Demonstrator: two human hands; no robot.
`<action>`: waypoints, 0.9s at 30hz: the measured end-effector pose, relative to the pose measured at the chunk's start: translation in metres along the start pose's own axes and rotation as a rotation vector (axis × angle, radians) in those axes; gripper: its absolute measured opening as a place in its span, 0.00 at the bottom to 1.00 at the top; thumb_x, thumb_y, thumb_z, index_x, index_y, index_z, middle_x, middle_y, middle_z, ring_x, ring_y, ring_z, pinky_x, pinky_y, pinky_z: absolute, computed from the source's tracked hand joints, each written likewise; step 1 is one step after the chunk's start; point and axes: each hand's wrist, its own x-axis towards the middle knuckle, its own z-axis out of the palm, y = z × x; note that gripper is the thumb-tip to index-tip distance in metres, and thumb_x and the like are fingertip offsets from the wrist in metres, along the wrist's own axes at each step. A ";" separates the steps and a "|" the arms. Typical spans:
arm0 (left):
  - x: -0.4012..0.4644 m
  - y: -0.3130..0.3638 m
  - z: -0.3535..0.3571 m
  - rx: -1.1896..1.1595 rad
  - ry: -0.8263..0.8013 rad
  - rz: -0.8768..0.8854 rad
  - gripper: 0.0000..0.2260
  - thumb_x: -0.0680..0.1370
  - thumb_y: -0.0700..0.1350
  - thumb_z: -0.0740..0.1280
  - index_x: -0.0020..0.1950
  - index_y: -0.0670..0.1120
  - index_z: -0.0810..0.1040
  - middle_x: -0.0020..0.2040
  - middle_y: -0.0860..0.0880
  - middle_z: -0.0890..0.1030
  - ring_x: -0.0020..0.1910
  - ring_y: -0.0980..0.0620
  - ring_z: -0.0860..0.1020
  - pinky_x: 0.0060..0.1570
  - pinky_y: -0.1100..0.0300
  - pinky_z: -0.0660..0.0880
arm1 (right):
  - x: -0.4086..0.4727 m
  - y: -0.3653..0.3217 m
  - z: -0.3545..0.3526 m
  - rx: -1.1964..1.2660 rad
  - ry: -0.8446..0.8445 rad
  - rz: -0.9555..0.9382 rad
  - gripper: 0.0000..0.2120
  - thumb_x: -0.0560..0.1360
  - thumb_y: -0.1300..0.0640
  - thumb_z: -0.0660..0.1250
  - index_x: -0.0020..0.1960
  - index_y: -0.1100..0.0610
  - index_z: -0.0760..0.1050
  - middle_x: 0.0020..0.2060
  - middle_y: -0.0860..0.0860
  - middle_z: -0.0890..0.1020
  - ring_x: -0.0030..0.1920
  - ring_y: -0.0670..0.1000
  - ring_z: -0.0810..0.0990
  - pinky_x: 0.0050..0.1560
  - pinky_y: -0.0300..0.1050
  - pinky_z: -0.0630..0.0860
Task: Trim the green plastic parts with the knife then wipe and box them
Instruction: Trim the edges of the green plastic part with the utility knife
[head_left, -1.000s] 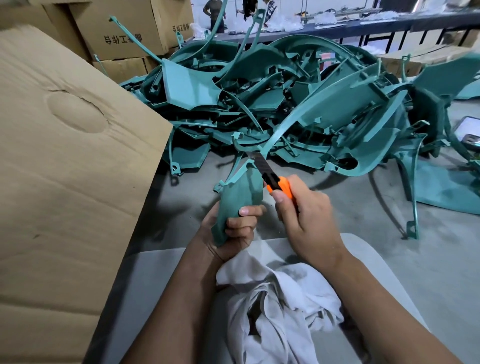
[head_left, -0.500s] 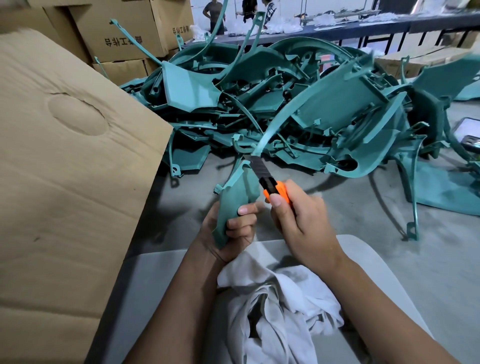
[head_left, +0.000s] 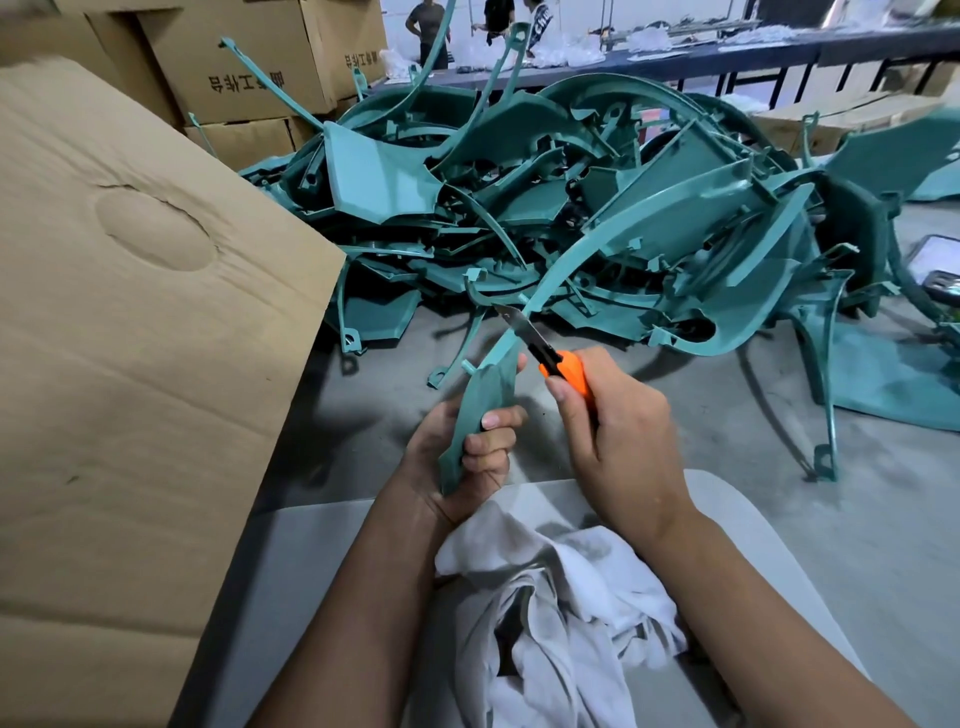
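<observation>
While the green plastic part (head_left: 485, 410) is gripped at its wide lower end by the left hand (head_left: 462, 462), its long axis runs up and away from the person, leaning to the right, and its thin curved arm reaches toward the pile of green parts (head_left: 571, 208) on the floor. It is held in the air above the lap, just in front of the white cloth (head_left: 561, 613). I judge that the fingers curl around the wide end because it gives a firm hold and leaves the thin arm free for cutting.

The right hand (head_left: 613, 436) is closed around the orange handle of the knife (head_left: 540, 348). Its blade points up and to the left and meets the edge of the thin arm, probably to cut away extra plastic. The cloth lies on the lap, ready for wiping. A large cardboard box (head_left: 145, 338) stands just to the left, seemingly for the finished parts.
</observation>
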 end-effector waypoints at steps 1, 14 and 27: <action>0.000 0.000 0.001 0.001 -0.015 -0.005 0.23 0.84 0.44 0.48 0.52 0.38 0.82 0.32 0.48 0.70 0.19 0.57 0.72 0.16 0.68 0.68 | 0.000 0.000 0.000 -0.012 -0.001 0.005 0.15 0.86 0.47 0.57 0.48 0.56 0.71 0.32 0.44 0.69 0.30 0.46 0.66 0.31 0.48 0.68; -0.002 0.002 0.007 -0.005 0.003 -0.012 0.19 0.85 0.42 0.49 0.64 0.41 0.78 0.32 0.49 0.69 0.18 0.59 0.71 0.15 0.69 0.66 | 0.000 0.005 -0.004 -0.125 0.055 -0.006 0.15 0.86 0.47 0.56 0.49 0.56 0.73 0.34 0.46 0.72 0.31 0.51 0.70 0.33 0.45 0.64; -0.005 0.000 0.014 -0.008 0.050 -0.002 0.16 0.82 0.40 0.52 0.55 0.39 0.79 0.31 0.49 0.68 0.18 0.59 0.70 0.14 0.69 0.66 | 0.002 0.007 -0.001 -0.032 0.028 -0.009 0.16 0.86 0.47 0.56 0.51 0.57 0.75 0.31 0.44 0.70 0.30 0.46 0.65 0.32 0.42 0.62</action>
